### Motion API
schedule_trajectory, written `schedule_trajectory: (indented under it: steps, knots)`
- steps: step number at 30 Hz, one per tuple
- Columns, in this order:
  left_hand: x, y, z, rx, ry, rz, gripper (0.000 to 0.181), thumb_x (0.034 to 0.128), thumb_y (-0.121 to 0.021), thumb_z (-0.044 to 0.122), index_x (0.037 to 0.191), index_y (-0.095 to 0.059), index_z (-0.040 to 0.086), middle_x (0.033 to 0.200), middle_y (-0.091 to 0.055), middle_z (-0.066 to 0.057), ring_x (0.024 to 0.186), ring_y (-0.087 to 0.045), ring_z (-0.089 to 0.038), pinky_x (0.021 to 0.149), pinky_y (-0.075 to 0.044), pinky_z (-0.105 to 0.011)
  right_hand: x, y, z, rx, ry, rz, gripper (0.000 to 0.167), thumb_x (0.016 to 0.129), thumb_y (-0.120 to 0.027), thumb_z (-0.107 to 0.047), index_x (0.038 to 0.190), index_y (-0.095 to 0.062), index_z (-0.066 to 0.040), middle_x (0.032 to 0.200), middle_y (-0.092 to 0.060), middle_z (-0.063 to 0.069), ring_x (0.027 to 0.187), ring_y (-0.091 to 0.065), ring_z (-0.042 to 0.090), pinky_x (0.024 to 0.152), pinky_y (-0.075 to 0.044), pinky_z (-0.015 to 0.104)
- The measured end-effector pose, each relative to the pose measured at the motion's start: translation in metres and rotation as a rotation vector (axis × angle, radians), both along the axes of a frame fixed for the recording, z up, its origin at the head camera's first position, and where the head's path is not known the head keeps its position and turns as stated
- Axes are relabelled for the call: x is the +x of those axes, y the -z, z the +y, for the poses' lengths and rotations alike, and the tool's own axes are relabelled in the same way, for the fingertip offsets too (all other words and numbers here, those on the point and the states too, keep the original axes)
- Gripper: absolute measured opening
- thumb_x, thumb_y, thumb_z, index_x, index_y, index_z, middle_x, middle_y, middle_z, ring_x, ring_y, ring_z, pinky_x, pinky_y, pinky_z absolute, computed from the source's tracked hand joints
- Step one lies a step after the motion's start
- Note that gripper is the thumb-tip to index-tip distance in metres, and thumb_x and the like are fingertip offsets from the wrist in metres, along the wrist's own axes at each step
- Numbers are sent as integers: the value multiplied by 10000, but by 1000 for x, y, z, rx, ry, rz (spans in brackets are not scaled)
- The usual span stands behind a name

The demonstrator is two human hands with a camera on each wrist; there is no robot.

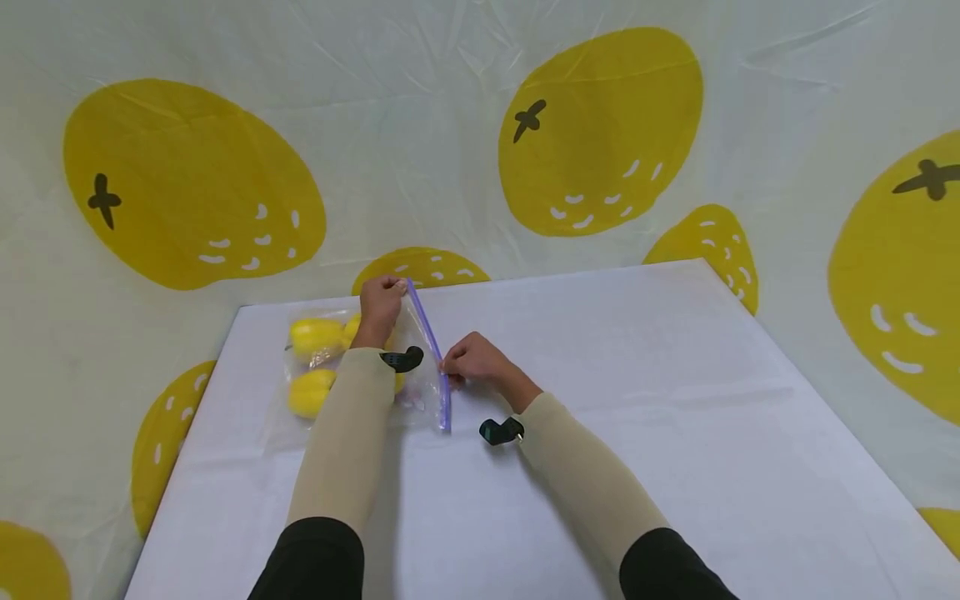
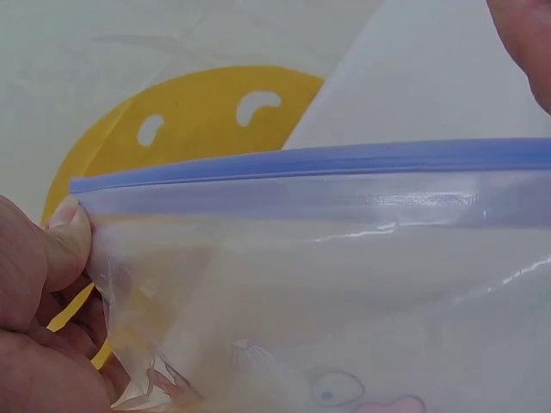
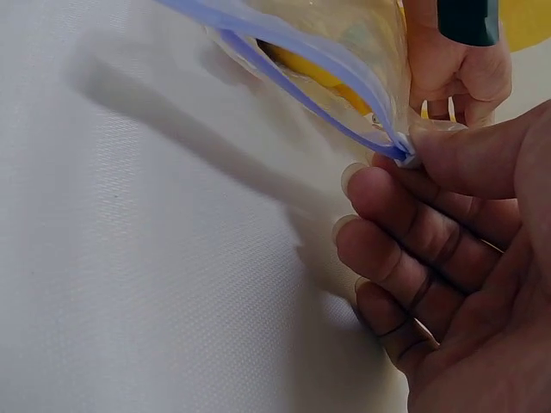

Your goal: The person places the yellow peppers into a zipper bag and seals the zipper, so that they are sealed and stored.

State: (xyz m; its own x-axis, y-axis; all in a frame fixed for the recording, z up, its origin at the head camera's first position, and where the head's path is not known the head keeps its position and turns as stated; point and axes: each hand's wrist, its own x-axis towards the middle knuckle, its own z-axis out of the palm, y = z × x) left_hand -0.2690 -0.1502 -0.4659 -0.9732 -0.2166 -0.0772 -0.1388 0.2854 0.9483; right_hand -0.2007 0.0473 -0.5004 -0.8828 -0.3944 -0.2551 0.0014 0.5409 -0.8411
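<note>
A clear zip bag [image 1: 418, 410] lies on the table with several yellow, lobed pieces [image 1: 315, 337] inside, resembling bell peppers. My left hand [image 1: 380, 307] pinches the far corner of the bag, beside the end of its purple-blue zip strip [image 2: 310, 168]. At the middle of that strip, my right hand [image 1: 474, 361] pinches a small whitish slider [image 3: 405, 157] between thumb and index finger. Its other fingers are loosely curled below. On the near side of the slider the strip's two lips gape apart. The left forearm hides part of the bag.
A white cloth covers the table [image 1: 637, 350]. Behind and around it hangs a pale sheet [image 1: 405, 125] printed with big yellow fruits. Each wrist carries a small dark camera [image 1: 501, 431]. Both forearms reach in from the front edge.
</note>
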Motion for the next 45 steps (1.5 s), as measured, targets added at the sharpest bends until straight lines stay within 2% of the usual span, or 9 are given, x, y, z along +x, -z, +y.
schedule_trajectory:
  steps: [4, 7, 10, 12, 23, 35, 45]
  knots:
    - [0, 1, 0, 0, -1, 8, 323, 1089, -528, 180, 1286, -675, -28, 1278, -650, -200, 1005, -528, -230, 812, -473, -264, 1, 0, 0, 11, -13, 1, 213, 967, -697, -179, 868, -820, -35, 642, -671, -1, 639, -561, 125, 591, -419, 209]
    - [-1, 1, 0, 6, -5, 6, 327, 1091, -522, 177, 1293, -665, -36, 1298, -644, -209, 1075, -549, -256, 947, -518, -332, 2, 1, 1, 24, -25, 4, 217, 966, -691, -168, 851, -817, -33, 634, -668, -2, 632, -561, 126, 586, -417, 209]
    - [-1, 1, -1, 18, -19, 6, 324, 1090, -525, 178, 1294, -658, -37, 1309, -636, -207, 1147, -554, -276, 1091, -506, -411, 3, 0, 1, 39, -41, 10, 219, 965, -694, -167, 846, -817, -30, 630, -667, -5, 633, -561, 124, 589, -420, 207]
    - [-1, 1, -2, 25, -24, 5, 320, 1089, -529, 176, 1292, -656, -37, 1307, -631, -205, 1163, -552, -286, 1131, -492, -445, 4, -1, 1, 46, -49, 12, 218, 965, -699, -172, 848, -817, -31, 632, -669, -5, 635, -561, 124, 592, -423, 207]
    - [-3, 0, -1, 22, -14, 23, 328, 1087, -532, 165, 1298, -657, -53, 1340, -637, -223, 1189, -565, -294, 1145, -490, -442, 3, -2, 4, 73, -99, -1, 229, 968, -698, -178, 825, -816, -44, 638, -670, 7, 641, -541, 129, 607, -407, 213]
    - [-7, 3, -1, 36, -34, 8, 333, 1077, -563, 197, 1303, -672, -21, 1338, -647, -200, 1197, -568, -300, 1169, -481, -436, 6, -6, 8, 57, -131, -70, 193, 950, -708, -148, 835, -820, -41, 648, -693, 23, 631, -556, 137, 603, -422, 218]
    - [-7, 4, 2, 47, -37, 40, 330, 1070, -575, 197, 1289, -690, -23, 1319, -668, -210, 1184, -586, -293, 1152, -496, -425, 6, -2, 11, 67, -173, -122, 194, 955, -703, -142, 834, -813, -38, 647, -696, 19, 643, -599, 130, 634, -478, 225]
